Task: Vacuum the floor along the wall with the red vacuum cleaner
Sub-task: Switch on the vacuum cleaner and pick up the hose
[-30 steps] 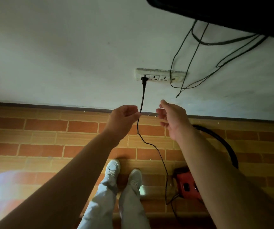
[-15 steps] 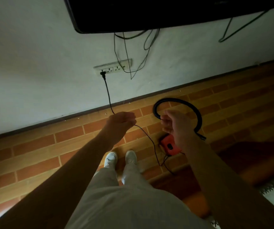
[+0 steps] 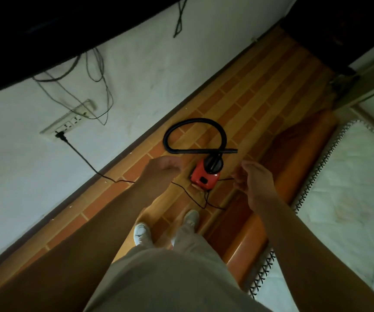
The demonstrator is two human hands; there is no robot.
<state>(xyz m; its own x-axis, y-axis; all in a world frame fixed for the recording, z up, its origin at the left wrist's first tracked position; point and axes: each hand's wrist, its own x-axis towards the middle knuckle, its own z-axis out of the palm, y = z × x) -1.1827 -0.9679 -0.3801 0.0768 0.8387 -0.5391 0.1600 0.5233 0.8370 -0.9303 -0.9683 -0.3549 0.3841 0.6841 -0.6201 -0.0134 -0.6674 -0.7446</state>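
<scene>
— Looking for the red vacuum cleaner?
— Down on the tiled floor beside the wall, just ahead, about midway between left hand and right hand.
— Holding anything?
— Nothing in the left, loosely curled. Hard to tell for the right: curled too, with the cord reaching its fingertips.
— Reach for the hose?
— Probably with the right: nearer the straight end, lying crosswise, pointing right.

You stand on a floor of orange and brown brick-shaped tiles. A small red vacuum cleaner sits on it, its black bendy hose curled beside the wall. A thin black power cord lies near your white shoes.
</scene>
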